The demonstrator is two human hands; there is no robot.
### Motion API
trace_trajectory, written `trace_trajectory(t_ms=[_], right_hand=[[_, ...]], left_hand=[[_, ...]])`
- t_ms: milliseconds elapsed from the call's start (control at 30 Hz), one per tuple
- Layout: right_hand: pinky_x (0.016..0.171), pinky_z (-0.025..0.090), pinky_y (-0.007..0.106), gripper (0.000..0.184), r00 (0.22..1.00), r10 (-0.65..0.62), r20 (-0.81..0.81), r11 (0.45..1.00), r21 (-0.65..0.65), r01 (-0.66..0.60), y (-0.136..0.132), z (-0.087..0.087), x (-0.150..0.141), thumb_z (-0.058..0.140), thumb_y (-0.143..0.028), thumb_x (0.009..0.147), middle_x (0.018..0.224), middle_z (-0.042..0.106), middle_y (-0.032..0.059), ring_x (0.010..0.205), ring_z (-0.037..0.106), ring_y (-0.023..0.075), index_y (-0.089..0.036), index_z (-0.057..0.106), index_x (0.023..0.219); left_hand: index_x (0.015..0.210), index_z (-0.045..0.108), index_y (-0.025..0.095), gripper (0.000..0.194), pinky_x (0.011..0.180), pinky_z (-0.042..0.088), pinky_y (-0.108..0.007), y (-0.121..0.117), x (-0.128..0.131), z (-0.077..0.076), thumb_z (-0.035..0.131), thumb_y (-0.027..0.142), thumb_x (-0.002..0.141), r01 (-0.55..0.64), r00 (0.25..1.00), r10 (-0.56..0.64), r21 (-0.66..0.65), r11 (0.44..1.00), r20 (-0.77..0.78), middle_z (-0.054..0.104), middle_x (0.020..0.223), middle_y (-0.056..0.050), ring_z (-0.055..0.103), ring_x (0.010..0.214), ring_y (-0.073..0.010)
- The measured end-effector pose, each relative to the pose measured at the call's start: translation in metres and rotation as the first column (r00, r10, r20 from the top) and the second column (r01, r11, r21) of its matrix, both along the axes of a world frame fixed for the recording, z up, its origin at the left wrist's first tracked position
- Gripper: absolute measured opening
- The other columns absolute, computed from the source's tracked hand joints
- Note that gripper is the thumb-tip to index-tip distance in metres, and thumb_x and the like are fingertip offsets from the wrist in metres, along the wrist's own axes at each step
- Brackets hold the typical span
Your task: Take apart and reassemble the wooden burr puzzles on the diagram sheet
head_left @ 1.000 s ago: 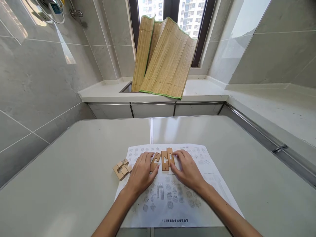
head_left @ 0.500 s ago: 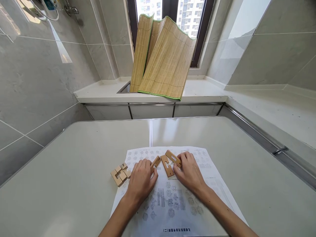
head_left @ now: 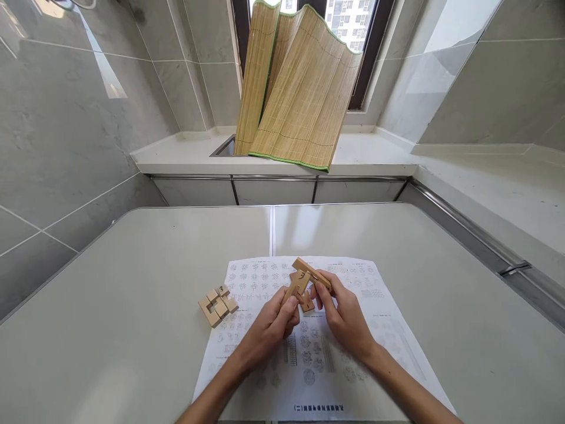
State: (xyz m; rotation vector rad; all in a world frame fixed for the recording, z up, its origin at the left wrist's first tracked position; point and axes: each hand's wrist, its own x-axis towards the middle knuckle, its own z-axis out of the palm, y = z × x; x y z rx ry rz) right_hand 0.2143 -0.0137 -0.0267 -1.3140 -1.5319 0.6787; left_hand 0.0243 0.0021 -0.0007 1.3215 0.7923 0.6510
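My left hand (head_left: 277,317) grips a notched wooden puzzle piece (head_left: 297,282) with a dark mark on its face. In my right hand (head_left: 342,309) is a second, bar-shaped wooden puzzle piece (head_left: 310,272), pinched near its right end and slanting up to the left. The two pieces meet or overlap above the sheet; whether they interlock I cannot tell. Beneath them a third wooden piece (head_left: 308,304) lies on the printed paper (head_left: 247,359), mostly covered by the held pieces. Left of my hands, several notched wooden pieces (head_left: 218,305) sit clustered at the paper's left edge.
The paper, printed with small diagrams, lies on a pale table (head_left: 132,306) with a seam down its middle. Behind the table, a folded bamboo mat (head_left: 304,100) leans by the window on a white ledge (head_left: 185,168). Grey tiled walls (head_left: 88,135) stand on both sides.
Both hands have lifted their pieces and brought them together over the middle piece. The left hand moved right and turned its piece upward. The camera view has tipped down slightly.
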Motion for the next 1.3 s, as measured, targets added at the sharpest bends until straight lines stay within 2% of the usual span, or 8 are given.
trace_trajectory(t_ms=[133, 367, 467, 633, 867, 1100, 1200, 1300], right_hand=[[0.074, 0.058, 0.031, 0.034, 0.999, 0.038, -0.005, 0.999, 0.029, -0.038, -0.002, -0.001, -0.002, 0.041, -0.033, 0.11, 0.091, 0.071, 0.0044, 0.079, 0.069, 0.02, -0.022, 0.058, 0.138], [0.079, 0.061, 0.033, 0.04, 0.987, 0.106, 0.122, 0.992, 0.058, -0.113, 0.001, -0.001, 0.009, 0.038, -0.028, 0.111, 0.105, 0.075, 0.0061, 0.084, 0.072, 0.0202, -0.027, 0.054, 0.148], [0.077, 0.061, 0.033, 0.042, 0.975, 0.143, 0.17, 0.986, 0.059, -0.155, 0.003, -0.001, 0.015, 0.039, -0.027, 0.111, 0.109, 0.076, 0.0062, 0.083, 0.072, 0.0198, -0.029, 0.053, 0.149], [0.072, 0.06, 0.032, 0.048, 0.951, 0.192, 0.241, 0.97, 0.098, -0.221, 0.005, -0.002, 0.021, 0.038, -0.021, 0.11, 0.114, 0.076, 0.0064, 0.08, 0.07, 0.0184, -0.031, 0.046, 0.156], [0.068, 0.059, 0.03, 0.055, 0.909, 0.184, 0.373, 0.958, 0.137, -0.251, 0.005, 0.003, 0.026, 0.033, -0.015, 0.108, 0.096, 0.071, 0.0051, 0.073, 0.065, 0.0175, -0.032, 0.043, 0.159], [0.075, 0.058, 0.033, 0.051, 0.941, 0.239, 0.239, 0.964, 0.056, -0.259, 0.002, 0.016, 0.022, 0.032, -0.025, 0.112, 0.101, 0.072, 0.0053, 0.079, 0.064, 0.0194, -0.034, 0.043, 0.16], [0.076, 0.059, 0.035, 0.047, 0.952, 0.27, 0.144, 0.961, 0.025, -0.277, 0.002, 0.017, 0.02, 0.035, -0.03, 0.112, 0.093, 0.071, 0.004, 0.077, 0.065, 0.0199, -0.031, 0.049, 0.157], [0.075, 0.06, 0.034, 0.048, 0.942, 0.324, 0.083, 0.946, -0.005, -0.324, 0.001, 0.014, 0.018, 0.036, -0.03, 0.112, 0.086, 0.069, 0.0026, 0.073, 0.064, 0.019, -0.029, 0.046, 0.159]], left_hand=[[0.092, 0.043, 0.021, 0.039, 0.051, 0.023, -0.024, 0.001, 0.0, -0.003, 0.046, 0.058, 0.106, 0.038, 0.999, -0.037, -0.029, 0.999, 0.038, 0.034, 0.07, 0.008, 0.022, 0.055, -0.0094], [0.092, 0.047, 0.02, 0.042, 0.049, 0.024, -0.023, 0.005, -0.004, -0.003, 0.05, 0.061, 0.102, 0.057, 0.998, -0.056, -0.076, 0.995, 0.015, 0.035, 0.069, 0.008, 0.024, 0.055, -0.0092], [0.095, 0.049, 0.02, 0.041, 0.048, 0.022, -0.023, 0.008, -0.007, -0.003, 0.05, 0.06, 0.103, 0.091, 0.996, -0.089, -0.106, 0.99, 0.017, 0.035, 0.068, 0.008, 0.022, 0.053, -0.0089], [0.09, 0.044, 0.021, 0.04, 0.047, 0.022, -0.023, 0.01, -0.01, -0.003, 0.051, 0.058, 0.103, 0.109, 0.994, -0.105, -0.146, 0.983, 0.036, 0.035, 0.067, 0.008, 0.021, 0.052, -0.0081], [0.089, 0.045, 0.021, 0.04, 0.047, 0.022, -0.023, 0.008, -0.01, 0.0, 0.051, 0.059, 0.103, 0.086, 0.996, -0.09, -0.144, 0.986, -0.017, 0.036, 0.065, 0.008, 0.022, 0.052, -0.0082], [0.088, 0.048, 0.02, 0.041, 0.047, 0.02, -0.023, 0.009, -0.009, -0.001, 0.056, 0.059, 0.1, 0.054, 0.998, -0.051, -0.138, 0.989, 0.021, 0.035, 0.062, 0.009, 0.02, 0.051, -0.0077], [0.091, 0.05, 0.019, 0.04, 0.047, 0.018, -0.023, 0.009, -0.008, 0.0, 0.058, 0.058, 0.098, 0.046, 0.997, -0.035, -0.174, 0.984, 0.067, 0.034, 0.061, 0.01, 0.019, 0.05, -0.0076], [0.095, 0.053, 0.019, 0.039, 0.047, 0.018, -0.023, 0.009, -0.009, 0.001, 0.058, 0.057, 0.098, 0.062, 0.994, -0.044, -0.193, 0.979, 0.099, 0.033, 0.06, 0.01, 0.018, 0.049, -0.0077]])
